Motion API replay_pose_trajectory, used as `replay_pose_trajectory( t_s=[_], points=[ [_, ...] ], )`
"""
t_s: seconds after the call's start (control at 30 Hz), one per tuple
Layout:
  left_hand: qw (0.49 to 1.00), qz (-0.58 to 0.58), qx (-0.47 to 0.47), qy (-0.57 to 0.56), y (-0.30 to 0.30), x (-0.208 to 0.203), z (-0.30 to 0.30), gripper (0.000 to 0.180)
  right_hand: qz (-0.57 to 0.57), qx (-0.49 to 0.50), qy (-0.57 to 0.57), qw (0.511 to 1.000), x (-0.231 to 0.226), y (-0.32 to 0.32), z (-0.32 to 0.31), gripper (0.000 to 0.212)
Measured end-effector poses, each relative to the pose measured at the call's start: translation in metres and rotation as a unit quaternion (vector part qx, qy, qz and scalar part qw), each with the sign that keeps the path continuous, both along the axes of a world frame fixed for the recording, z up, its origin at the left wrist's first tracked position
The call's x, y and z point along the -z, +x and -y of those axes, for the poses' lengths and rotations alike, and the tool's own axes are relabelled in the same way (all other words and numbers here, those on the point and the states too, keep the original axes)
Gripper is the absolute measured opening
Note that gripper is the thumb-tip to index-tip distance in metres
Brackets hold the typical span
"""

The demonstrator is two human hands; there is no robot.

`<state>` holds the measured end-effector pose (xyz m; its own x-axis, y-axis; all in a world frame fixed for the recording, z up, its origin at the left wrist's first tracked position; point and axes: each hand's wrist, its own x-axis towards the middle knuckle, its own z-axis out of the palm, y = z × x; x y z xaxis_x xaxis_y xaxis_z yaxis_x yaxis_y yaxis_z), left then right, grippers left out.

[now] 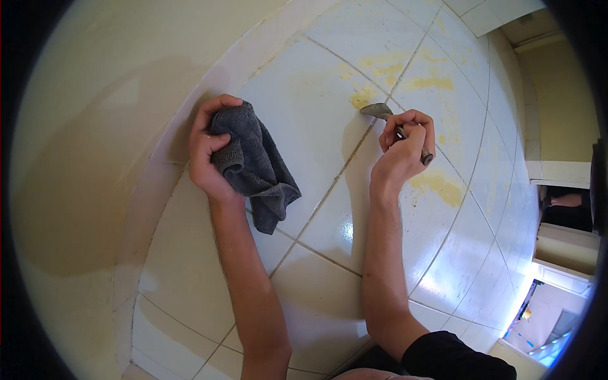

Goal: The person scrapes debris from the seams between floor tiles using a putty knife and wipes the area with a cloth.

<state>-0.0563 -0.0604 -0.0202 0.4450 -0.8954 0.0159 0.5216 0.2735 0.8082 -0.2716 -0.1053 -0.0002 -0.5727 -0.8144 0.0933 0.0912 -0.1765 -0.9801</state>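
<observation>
My left hand (212,152) is closed around a bunched dark grey cloth (256,161), whose loose end hangs down past the wrist. In my right hand (405,142) is a scraper (378,111) with a dull metal blade. Its handle end sticks out below my fingers. The blade points left, its tip beside a yellow smear (363,97) on the pale tiles (323,152). I cannot tell whether the blade touches the tile. More yellow residue (437,187) lies to the right of my right wrist and beyond the scraper.
A cream wall (95,126) with a tiled skirting (149,209) runs along the left. Grout lines cross the tiled floor. On the far right are doorways, with part of another person's limb (565,201) in one dark opening. Bright light reflects off the tiles at lower right.
</observation>
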Motion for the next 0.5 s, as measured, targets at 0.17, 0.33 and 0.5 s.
replay_pose_trajectory(
  t_s=[0.17, 0.33, 0.5],
  points=[
    [1.000, 0.000, 0.009, -0.006, 0.0006, 0.0012, 0.0003, 0.051, -0.001, -0.024, -0.002, 1.000, -0.0003, 0.0009, 0.0012, 0.019],
    [1.000, 0.015, -0.010, 0.015, -0.0032, -0.0032, 0.0011, 0.051, 0.014, -0.021, 0.000, 1.000, -0.0023, 0.0020, 0.0022, 0.020],
    [1.000, 0.008, -0.009, 0.008, -0.0037, -0.0046, 0.0010, 0.051, 0.021, -0.025, -0.004, 0.999, -0.0002, 0.0013, 0.0002, 0.020]
  ],
)
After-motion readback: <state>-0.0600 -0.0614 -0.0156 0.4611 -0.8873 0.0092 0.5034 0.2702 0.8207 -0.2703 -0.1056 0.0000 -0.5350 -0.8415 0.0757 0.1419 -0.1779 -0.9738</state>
